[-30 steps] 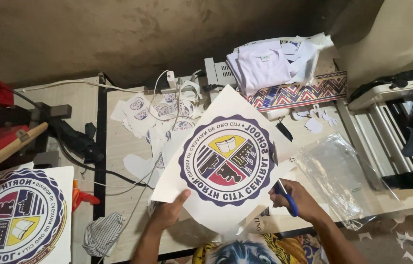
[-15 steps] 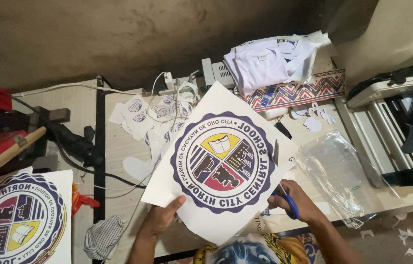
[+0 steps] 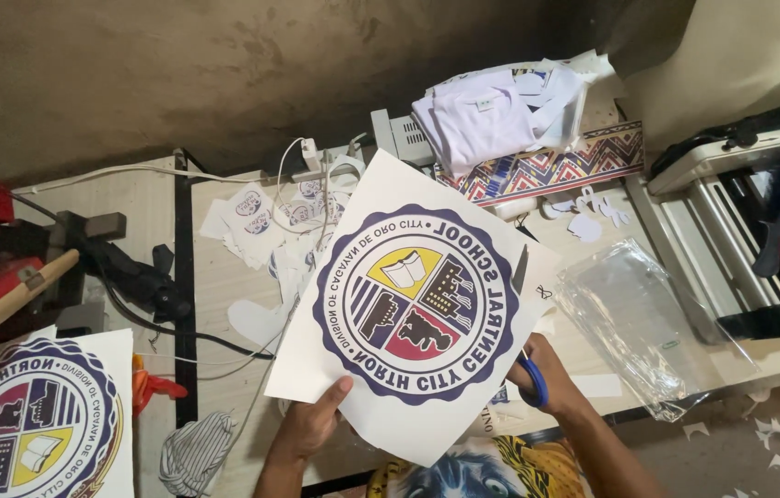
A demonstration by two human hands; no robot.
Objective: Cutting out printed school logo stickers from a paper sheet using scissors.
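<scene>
I am holding a large white sheet printed with a round crest (image 3: 416, 304) up over the bench (image 3: 224, 277), tilted so its right edge is meeting the scissors. My left hand (image 3: 311, 424) is closed on the lower left edge, thumb on top, keeping the paper taut and steady. My right hand (image 3: 547, 373) is wrapped through the blue handles of the scissors (image 3: 526, 341), fingers curled shut around them, with the blade pointing up along the sheet's right side. A second crest print (image 3: 35, 424) is lying flat at my far left, and clear plastic sleeves (image 3: 639, 323) are resting to my right.
</scene>
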